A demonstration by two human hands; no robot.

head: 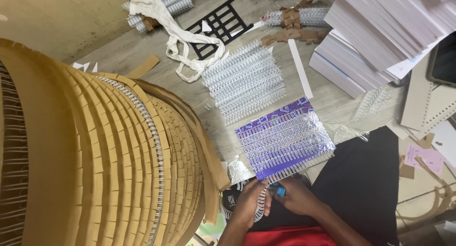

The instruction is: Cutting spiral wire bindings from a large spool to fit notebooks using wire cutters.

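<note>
From the head camera I look down on my left hand [248, 203], closed around a short length of silvery wire binding coil [261, 205] held at the near edge of the grey wooden table [327, 101]. My right hand [298, 197] is clenched on a small blue-handled tool [279, 190], its tip touching that coil. Both hands sit over my dark lap, just below a shiny purple foil sheet [284, 137] that carries a row of similar coils.

Beyond the sheet lies a loose batch of silvery coils [243, 82], and beside it a cream cloth strap [173, 34] draped over a black plastic grid [219, 25]. A tall stack of white paper blocks [375, 32] fills the far right. At my left rises a big fanned pile of brown cardboard covers [95, 165], one already showing a coil along its spine.

I judge the work well under way but far from finished: many coils wait untouched.
</note>
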